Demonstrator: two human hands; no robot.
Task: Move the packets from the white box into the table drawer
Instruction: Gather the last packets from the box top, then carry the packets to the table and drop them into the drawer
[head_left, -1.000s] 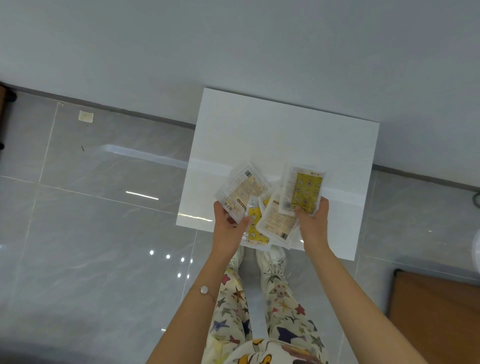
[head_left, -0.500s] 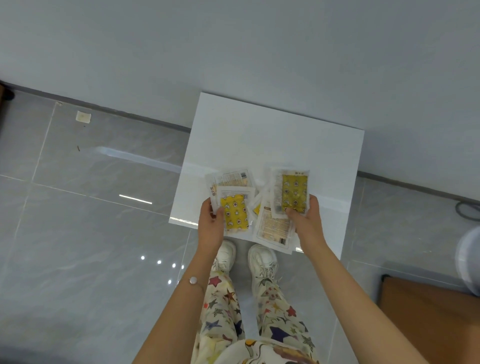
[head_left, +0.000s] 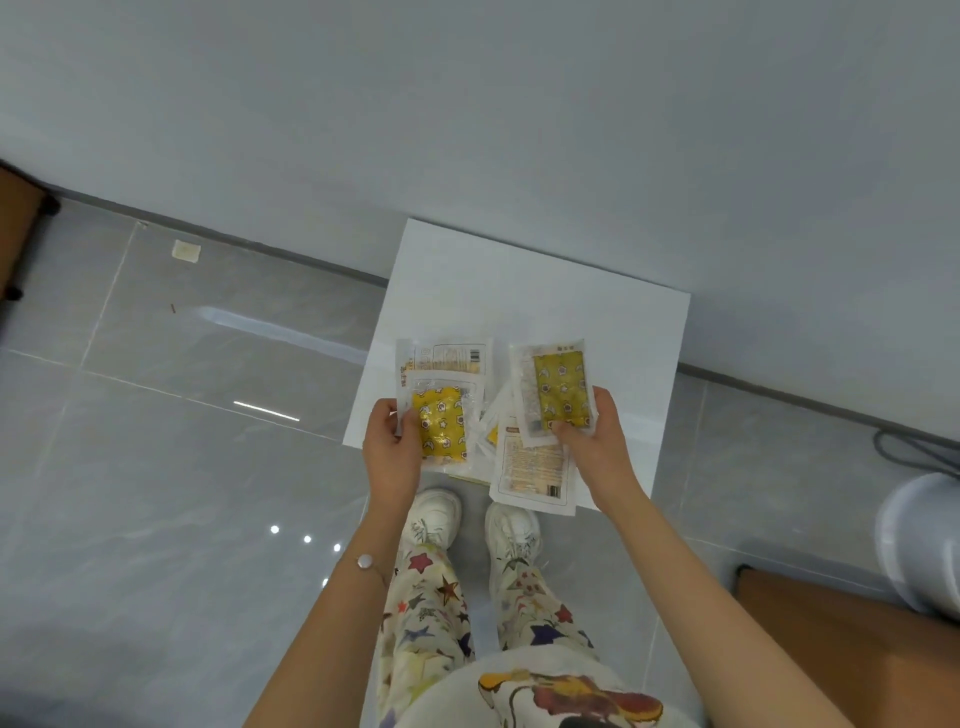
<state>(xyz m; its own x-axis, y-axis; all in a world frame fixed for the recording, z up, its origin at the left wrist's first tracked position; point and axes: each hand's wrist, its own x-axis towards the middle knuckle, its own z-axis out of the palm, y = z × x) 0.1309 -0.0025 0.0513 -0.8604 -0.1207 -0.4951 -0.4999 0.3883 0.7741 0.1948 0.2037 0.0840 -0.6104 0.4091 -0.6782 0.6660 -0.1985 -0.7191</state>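
1. Above the near edge of the white surface (head_left: 545, 301), which is set against a grey wall, several packets are held fanned out in both hands.
2. A yellow star-print packet (head_left: 441, 423) is gripped at its left edge by the left hand (head_left: 392, 452), fingers curled round it; a barcode packet (head_left: 447, 358) is stacked behind it in the same grip.
3. A second yellow packet (head_left: 561, 389) is pinched at its lower edge by the right hand (head_left: 597, 441); a pale labelled packet (head_left: 535, 473) is held beneath it, its lower end hanging past the surface's near edge.
4. More packet edges are seen between the hands; their number cannot be told.
5. White shoes (head_left: 434, 514) and star-patterned trousers (head_left: 431, 597) are seen below, on the grey tiled floor (head_left: 182, 493); a bracelet (head_left: 364, 561) is worn on the left wrist.
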